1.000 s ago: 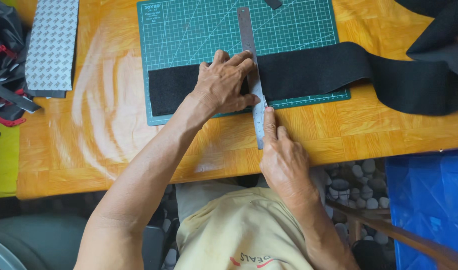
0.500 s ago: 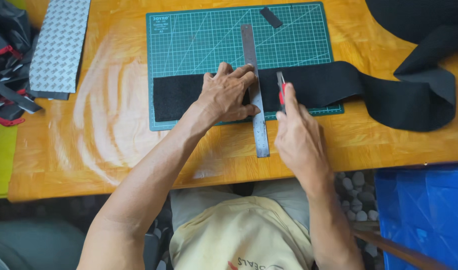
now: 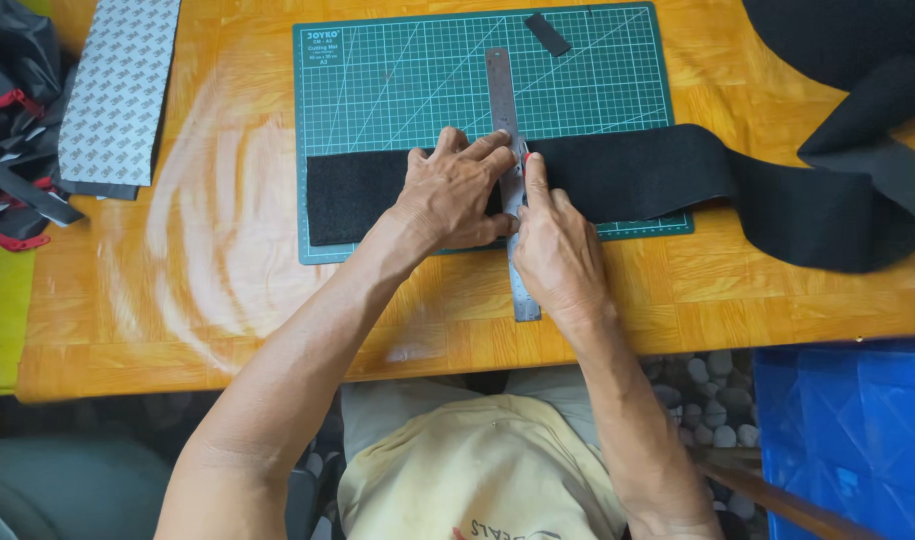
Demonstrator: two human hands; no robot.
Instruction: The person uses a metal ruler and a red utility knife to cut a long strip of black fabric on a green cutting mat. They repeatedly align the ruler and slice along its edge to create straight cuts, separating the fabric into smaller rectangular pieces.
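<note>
Blue bin [image 3: 858, 440], lower right, beside the surface [image 3: 228, 300]; plastic w/ faceted sheen; contents not visible. No other container in view.

Surface: orange-yellow wood, glossy, pale scuff swirls at left. Green mat [image 3: 408, 90] on it; rectangular, white grid lines. Black strip [image 3: 628, 175] lies across the mat's lower part, left to right; matte, fuzzy-looking fabric; runs off the mat's right edge and curls back in a loop near the surface's right side. Steel ruler [image 3: 501, 90] lies top to bottom across strip; thin, flat, bright metal; lower end past the mat onto bare wood.

Left hand [image 3: 458, 190]: palm down, fingers spread flat, pressing on strip and ruler's left edge; grip open, nothing clasped. Right hand [image 3: 558, 250]: just right of ruler, touching left hand; forefinger stretched along ruler edge; grip closed round a small tool w/ a red bit showing at fingertip; tool itself mostly hidden, kind unclear.

Small black scrap [image 3: 548, 33] at mat top, apart from strip. Grey patterned sheet [image 3: 118, 90] upper left; textured, rectangular. Dark bag w/ red trim [image 3: 13, 110] at far left edge.
</note>
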